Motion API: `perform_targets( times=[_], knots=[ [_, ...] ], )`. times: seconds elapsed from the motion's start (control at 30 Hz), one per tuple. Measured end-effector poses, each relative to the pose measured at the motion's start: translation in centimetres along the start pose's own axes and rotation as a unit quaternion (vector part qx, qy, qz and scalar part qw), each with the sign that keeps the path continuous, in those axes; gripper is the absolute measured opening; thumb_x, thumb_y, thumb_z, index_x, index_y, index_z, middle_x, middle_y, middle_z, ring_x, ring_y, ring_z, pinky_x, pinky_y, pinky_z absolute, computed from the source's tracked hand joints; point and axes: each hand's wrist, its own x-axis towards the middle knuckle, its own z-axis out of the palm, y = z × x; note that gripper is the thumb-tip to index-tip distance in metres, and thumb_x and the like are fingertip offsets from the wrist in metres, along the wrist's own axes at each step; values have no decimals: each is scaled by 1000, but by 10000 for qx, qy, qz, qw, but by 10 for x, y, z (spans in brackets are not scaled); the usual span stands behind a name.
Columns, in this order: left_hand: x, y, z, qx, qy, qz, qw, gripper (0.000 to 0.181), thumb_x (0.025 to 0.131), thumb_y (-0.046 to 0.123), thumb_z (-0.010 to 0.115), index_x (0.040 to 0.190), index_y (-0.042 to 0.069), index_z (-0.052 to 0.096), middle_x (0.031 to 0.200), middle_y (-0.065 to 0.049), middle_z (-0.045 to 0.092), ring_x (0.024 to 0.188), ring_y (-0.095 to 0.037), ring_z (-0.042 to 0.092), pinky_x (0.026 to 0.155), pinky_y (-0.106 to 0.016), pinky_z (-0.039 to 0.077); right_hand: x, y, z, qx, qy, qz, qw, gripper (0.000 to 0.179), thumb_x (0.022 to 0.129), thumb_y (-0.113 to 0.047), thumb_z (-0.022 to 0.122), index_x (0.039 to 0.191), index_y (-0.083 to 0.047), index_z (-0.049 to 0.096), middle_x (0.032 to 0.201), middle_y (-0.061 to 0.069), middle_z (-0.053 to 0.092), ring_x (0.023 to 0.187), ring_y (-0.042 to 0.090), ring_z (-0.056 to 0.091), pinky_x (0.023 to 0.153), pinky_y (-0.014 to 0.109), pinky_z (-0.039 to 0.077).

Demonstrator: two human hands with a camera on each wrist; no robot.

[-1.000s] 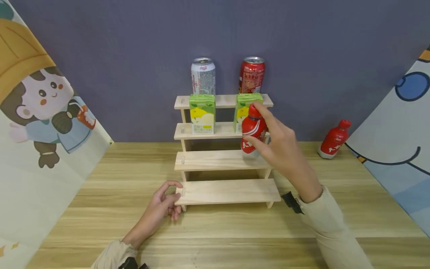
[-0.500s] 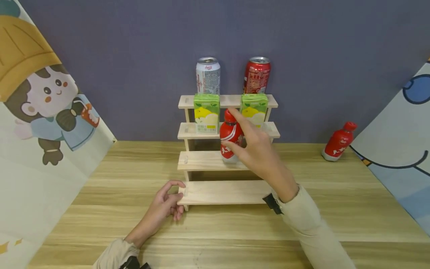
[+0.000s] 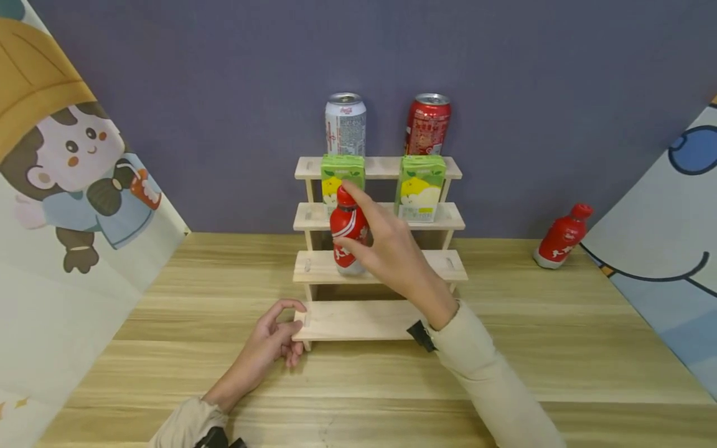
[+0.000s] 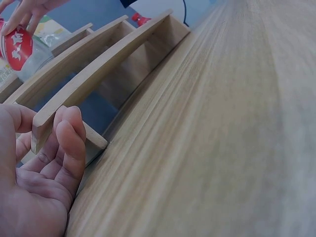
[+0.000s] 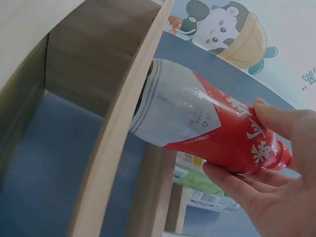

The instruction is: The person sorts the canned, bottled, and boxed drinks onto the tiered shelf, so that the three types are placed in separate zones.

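A red bottle (image 3: 348,231) with a pale base stands upright at the left part of the second step from the bottom of a wooden stepped rack (image 3: 358,320). My right hand (image 3: 392,252) grips its upper part from the right, thumb on one side and fingers on the other. In the right wrist view the bottle's base (image 5: 173,103) is right at the shelf board's edge. My left hand (image 3: 274,336) pinches the left end of the lowest board. The left wrist view shows its thumb and fingers (image 4: 71,133) round that board's corner (image 4: 42,126).
On the top step stand a white can (image 3: 345,127) and a red can (image 3: 428,124). Two green juice cartons, a left one (image 3: 330,168) partly hidden and a right one (image 3: 421,190), stand one step lower. Another red bottle (image 3: 562,236) stands on the table at right, by the wall.
My right hand has carried the red bottle leftward along the second step from the bottom, from its right part to its left part. The left hand has stayed on the lowest board.
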Motion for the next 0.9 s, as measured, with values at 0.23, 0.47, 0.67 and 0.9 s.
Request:
perform_targets(
  times=[0.23, 0.47, 0.67, 0.9],
  knots=[
    [1, 0, 1, -47, 30, -39, 10000, 31, 103, 14, 51, 132, 6, 42, 65, -8, 64, 51, -17, 59, 45, -23, 50, -4, 5, 11, 168, 225, 53, 9996, 85, 87, -17, 79, 156, -20, 29, 137, 11, 56, 114, 18, 61, 85, 30, 58],
    [1, 2, 1, -14, 72, -61, 10000, 31, 103, 14, 52, 131, 6, 43, 64, -8, 63, 51, -17, 59, 45, -23, 50, -10, 9, 15, 339, 333, -21, 9989, 85, 89, -17, 76, 158, -22, 26, 145, 8, 51, 122, 16, 57, 92, 30, 55],
    [1, 4, 0, 75, 74, -40, 9999, 31, 104, 15, 51, 132, 6, 42, 65, -8, 63, 51, -17, 59, 45, -24, 50, -11, 12, 18, 523, 436, -67, 9977, 85, 90, -16, 76, 158, -22, 26, 151, 5, 46, 130, 17, 52, 97, 33, 53],
    [0, 0, 2, 39, 79, -84, 9999, 32, 103, 15, 52, 132, 5, 42, 65, -8, 63, 51, -17, 59, 46, -24, 51, -16, 12, 20, 339, 457, -80, 9983, 85, 92, -17, 73, 159, -19, 23, 156, 6, 39, 135, 21, 48, 98, 37, 52]
  ],
)
